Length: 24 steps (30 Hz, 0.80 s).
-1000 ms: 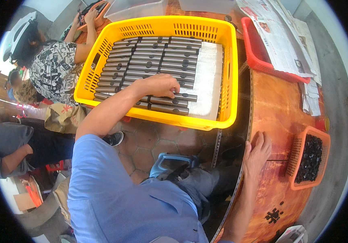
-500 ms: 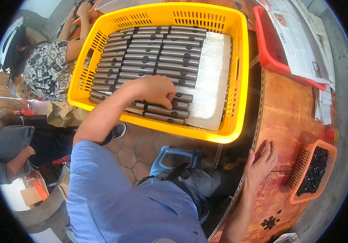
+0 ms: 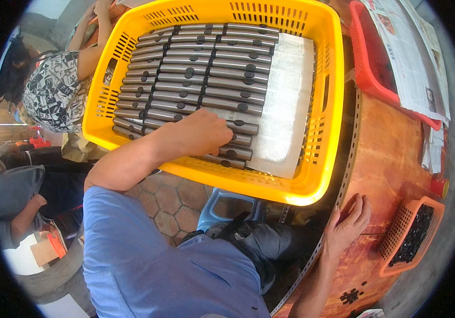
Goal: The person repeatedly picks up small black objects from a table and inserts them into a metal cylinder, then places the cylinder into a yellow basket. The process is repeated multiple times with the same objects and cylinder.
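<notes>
My left hand [image 3: 202, 132] is over the near rows of metal rods [image 3: 238, 87] in a yellow plastic basket [image 3: 320, 175]. Its fingers are curled down against the rods, and their tips are hidden, so what they pinch cannot be seen. The grey rods have black round spots and black end pieces, and lie in three columns on printed paper [image 3: 291, 79]. Near the hand a strip of paper shows between two rods. My right hand [image 3: 348, 225] rests on the orange-brown wooden table [image 3: 383, 159] with its fingers stretched out, holding nothing.
An orange basket of small black pieces [image 3: 413, 236] sits right, with several loose black pieces [image 3: 350, 297] nearer me. A red basket [image 3: 370, 69] under newspaper stands far right. A blue stool [image 3: 222, 204] is beneath. Another person [image 3: 52, 90] works at the left.
The view has shifted a little, so the yellow basket looks larger. My left hand has turned, its fingertips now hidden behind it. My right hand stays on the table.
</notes>
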Available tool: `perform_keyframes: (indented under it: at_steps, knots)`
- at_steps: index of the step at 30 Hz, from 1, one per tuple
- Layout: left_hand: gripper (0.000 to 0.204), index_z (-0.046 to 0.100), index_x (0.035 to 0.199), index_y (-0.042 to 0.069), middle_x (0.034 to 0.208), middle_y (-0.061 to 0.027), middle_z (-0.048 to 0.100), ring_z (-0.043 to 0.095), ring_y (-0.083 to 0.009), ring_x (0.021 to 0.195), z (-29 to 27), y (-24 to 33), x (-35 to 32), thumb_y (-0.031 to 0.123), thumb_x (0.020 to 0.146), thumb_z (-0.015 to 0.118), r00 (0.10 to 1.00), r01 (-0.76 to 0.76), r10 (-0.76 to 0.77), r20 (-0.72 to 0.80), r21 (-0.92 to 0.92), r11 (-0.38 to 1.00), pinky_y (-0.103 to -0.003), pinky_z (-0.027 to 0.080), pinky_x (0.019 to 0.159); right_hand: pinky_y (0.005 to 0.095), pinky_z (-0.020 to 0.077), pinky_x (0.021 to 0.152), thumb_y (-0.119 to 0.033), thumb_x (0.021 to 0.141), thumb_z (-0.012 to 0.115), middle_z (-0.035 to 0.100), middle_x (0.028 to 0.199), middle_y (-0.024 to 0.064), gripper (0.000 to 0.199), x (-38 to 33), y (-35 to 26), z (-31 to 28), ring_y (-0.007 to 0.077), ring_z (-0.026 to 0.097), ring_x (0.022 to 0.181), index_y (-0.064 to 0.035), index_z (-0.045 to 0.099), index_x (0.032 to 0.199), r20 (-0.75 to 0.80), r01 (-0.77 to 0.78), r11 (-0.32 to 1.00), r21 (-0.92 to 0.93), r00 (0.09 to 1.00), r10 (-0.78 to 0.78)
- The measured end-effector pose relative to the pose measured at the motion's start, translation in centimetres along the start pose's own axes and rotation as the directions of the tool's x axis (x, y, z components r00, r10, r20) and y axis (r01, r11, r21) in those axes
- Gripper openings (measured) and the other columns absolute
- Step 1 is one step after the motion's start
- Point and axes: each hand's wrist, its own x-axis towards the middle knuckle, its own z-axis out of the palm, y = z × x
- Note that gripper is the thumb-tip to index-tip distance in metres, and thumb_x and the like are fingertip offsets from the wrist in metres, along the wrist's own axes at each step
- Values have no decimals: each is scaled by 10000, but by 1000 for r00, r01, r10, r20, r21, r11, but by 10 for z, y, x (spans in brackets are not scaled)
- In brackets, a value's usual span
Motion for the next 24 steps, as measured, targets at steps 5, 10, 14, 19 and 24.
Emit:
perform_keyframes:
  at_steps: [5, 10, 14, 19, 24]
  knots:
    - [276, 740, 921, 36, 864, -162, 755, 752, -358, 870, -8, 3, 0, 286, 837, 819, 998, 29, -29, 47, -2, 1000, -470, 598, 725, 553, 327, 1180, -355, 1002, 633, 447, 1544, 238, 618, -1, 2, 1, 441, 413, 1421, -23, 481, 1500, -3, 13, 999, -33, 1000, -13]
    - [278, 749, 939, 45, 853, -163, 755, 753, -360, 852, -3, 0, -1, 304, 854, 807, 1000, 12, -12, 21, 21, 1000, -466, 599, 726, 548, 325, 1184, -346, 1006, 631, 452, 1543, 235, 607, 0, 1, 0, 436, 413, 1424, -23, 486, 1498, -5, 9, 1000, -21, 1000, -9]
    - [286, 714, 957, 46, 829, -164, 743, 746, -370, 852, -19, 0, -2, 306, 871, 796, 997, 72, -72, 9, -13, 997, -471, 591, 722, 549, 326, 1183, -340, 1006, 630, 453, 1540, 237, 602, 0, 1, 0, 439, 414, 1420, -20, 487, 1495, -7, 8, 1000, -27, 1000, -8]
    - [282, 658, 978, 54, 924, -153, 738, 727, -373, 924, -12, -15, -1, 303, 905, 769, 943, 78, -113, -314, -123, 989, -473, 578, 762, 554, 332, 1174, -343, 1005, 628, 456, 1530, 246, 596, -1, 1, 0, 445, 420, 1409, -14, 491, 1482, -11, 10, 1000, -9, 1000, -10]
    - [225, 685, 1060, 71, 1068, -139, 729, 713, -373, 972, -20, -17, 3, 268, 955, 711, 988, 110, -118, -104, -76, 991, -486, 573, 801, 554, 342, 1163, -320, 995, 636, 458, 1522, 249, 589, 2, -3, -3, 452, 432, 1389, -11, 491, 1476, -6, 8, 1000, 4, 1000, -8]
